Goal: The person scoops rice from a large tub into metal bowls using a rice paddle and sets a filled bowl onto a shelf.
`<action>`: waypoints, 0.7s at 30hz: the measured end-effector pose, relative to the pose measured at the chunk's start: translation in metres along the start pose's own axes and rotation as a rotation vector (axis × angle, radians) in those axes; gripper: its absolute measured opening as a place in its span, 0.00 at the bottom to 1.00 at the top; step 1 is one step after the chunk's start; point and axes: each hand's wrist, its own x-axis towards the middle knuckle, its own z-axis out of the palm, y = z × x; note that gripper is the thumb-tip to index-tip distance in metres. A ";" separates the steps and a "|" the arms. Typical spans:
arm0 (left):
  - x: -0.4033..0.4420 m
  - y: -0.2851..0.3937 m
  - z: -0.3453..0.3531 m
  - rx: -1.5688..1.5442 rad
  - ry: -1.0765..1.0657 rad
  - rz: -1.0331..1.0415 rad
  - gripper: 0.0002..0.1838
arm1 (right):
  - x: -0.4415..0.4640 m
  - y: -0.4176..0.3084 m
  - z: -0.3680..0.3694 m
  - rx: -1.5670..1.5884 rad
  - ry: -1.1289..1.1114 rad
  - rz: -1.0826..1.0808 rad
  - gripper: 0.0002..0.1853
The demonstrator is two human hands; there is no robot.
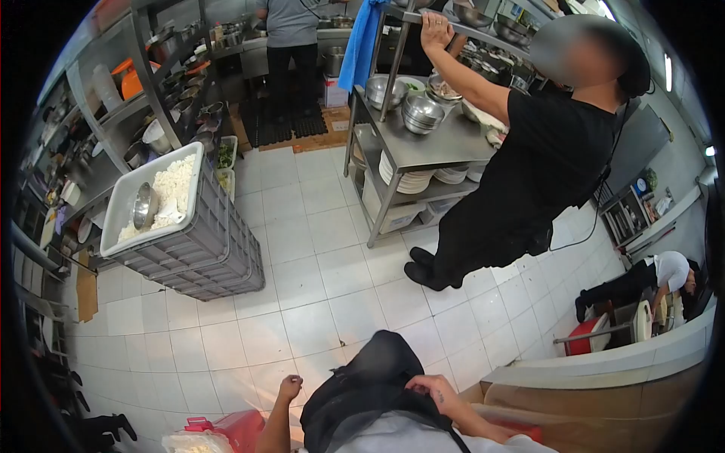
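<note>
My left hand (290, 387) hangs beside my body over the tiled floor, its fingers curled in, and nothing shows in them. On the other side, my right hand (436, 391) is at the edge of my dark apron (366, 377), with bent fingers against the cloth. Whether those fingers pinch anything besides the cloth is hidden. Below my left hand is a red plastic container or bag (240, 432), beside a clear bag (192, 443) with pale contents.
A white tub (198, 151) of white rice-like food, holding a metal bowl (145, 205), tops stacked grey crates (219, 253) at left. A person in black (544, 151) stands by a steel table (408, 151) with bowls and plates. Another person (668, 272) bends at far right; one (294, 45) stands behind.
</note>
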 end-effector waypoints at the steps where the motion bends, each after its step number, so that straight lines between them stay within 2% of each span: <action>1: -0.001 0.006 -0.002 -0.001 0.012 0.025 0.14 | -0.001 -0.004 -0.002 -0.021 0.020 -0.007 0.14; 2: -0.002 0.011 -0.004 -0.015 0.009 0.061 0.14 | -0.006 -0.006 0.000 -0.039 0.036 -0.013 0.15; 3: -0.017 0.001 -0.051 0.065 0.021 0.046 0.15 | 0.004 -0.014 0.031 0.030 0.004 0.022 0.15; 7: 0.022 0.026 -0.070 0.206 0.044 0.139 0.19 | 0.026 -0.009 0.033 0.007 -0.111 0.063 0.16; 9: 0.038 0.039 -0.070 0.109 0.051 0.133 0.19 | 0.046 -0.015 0.027 0.055 -0.117 0.039 0.16; 12: 0.040 0.084 -0.081 0.033 0.148 0.245 0.16 | 0.088 -0.009 0.024 0.134 -0.186 0.068 0.16; 16: 0.048 0.148 -0.111 -0.162 0.247 0.322 0.13 | 0.180 -0.016 0.023 0.056 -0.334 -0.026 0.16; 18: 0.043 0.185 -0.135 -0.199 0.330 0.331 0.12 | 0.226 -0.013 0.025 0.096 -0.555 0.014 0.17; 21: 0.048 0.224 -0.175 -0.272 0.416 0.364 0.11 | 0.283 -0.052 0.003 0.039 -0.740 0.034 0.21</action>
